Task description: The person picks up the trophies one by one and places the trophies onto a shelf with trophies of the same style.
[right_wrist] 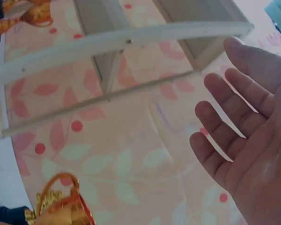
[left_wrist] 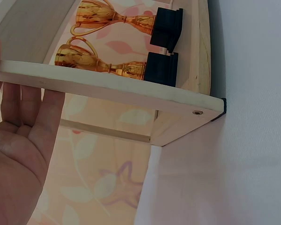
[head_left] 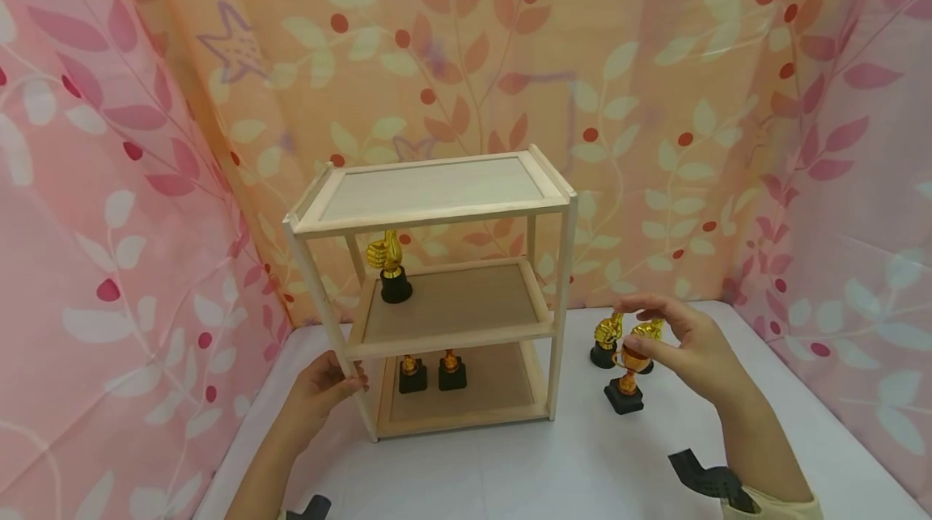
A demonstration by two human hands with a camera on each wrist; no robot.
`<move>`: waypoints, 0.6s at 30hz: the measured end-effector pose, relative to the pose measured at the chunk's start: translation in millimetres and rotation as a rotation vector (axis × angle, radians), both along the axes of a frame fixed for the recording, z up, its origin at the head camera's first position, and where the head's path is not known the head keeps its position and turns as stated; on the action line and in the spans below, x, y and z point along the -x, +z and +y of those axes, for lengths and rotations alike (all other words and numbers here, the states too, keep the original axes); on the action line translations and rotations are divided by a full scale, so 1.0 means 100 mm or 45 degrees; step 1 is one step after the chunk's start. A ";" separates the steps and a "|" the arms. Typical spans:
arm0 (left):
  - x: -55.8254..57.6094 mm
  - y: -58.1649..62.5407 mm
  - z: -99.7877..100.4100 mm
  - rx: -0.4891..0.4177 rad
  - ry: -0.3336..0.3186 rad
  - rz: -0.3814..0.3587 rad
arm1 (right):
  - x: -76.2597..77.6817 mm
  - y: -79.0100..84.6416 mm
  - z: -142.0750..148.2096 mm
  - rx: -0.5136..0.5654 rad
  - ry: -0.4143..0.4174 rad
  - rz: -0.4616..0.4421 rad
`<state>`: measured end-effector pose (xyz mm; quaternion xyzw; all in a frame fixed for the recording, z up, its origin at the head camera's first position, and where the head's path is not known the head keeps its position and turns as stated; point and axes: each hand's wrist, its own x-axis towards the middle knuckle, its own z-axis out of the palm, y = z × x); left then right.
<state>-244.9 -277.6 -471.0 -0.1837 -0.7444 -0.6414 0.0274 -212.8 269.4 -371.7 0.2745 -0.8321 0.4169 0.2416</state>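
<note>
A wooden three-tier shelf point(head_left: 437, 188) stands on the table. My left hand point(head_left: 309, 403) grips its front left post, thumb in front and fingers behind in the left wrist view. On the middle tier a gold thumbs-up trophy point(head_left: 393, 265) stands upright at the left. Two gold cup trophies with black bases point(left_wrist: 161, 69) are on the bottom tier, their tops hidden in the head view. My right hand point(head_left: 692, 346) hovers over another cup trophy point(head_left: 624, 391), fingers spread and holding nothing in the right wrist view. Behind that cup is a thumbs-up trophy point(head_left: 604, 346).
One more gold trophy point(head_left: 646, 329) stands behind the cup, partly hidden by the cup and my right hand. A white cloth point(head_left: 510, 471) covers the table. Floral curtains point(head_left: 641, 99) enclose the back and both sides.
</note>
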 end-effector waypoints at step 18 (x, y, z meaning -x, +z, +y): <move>0.01 0.00 0.00 -0.018 -0.035 0.018 | 0.23 -0.43 0.58 0.139 -0.140 -0.328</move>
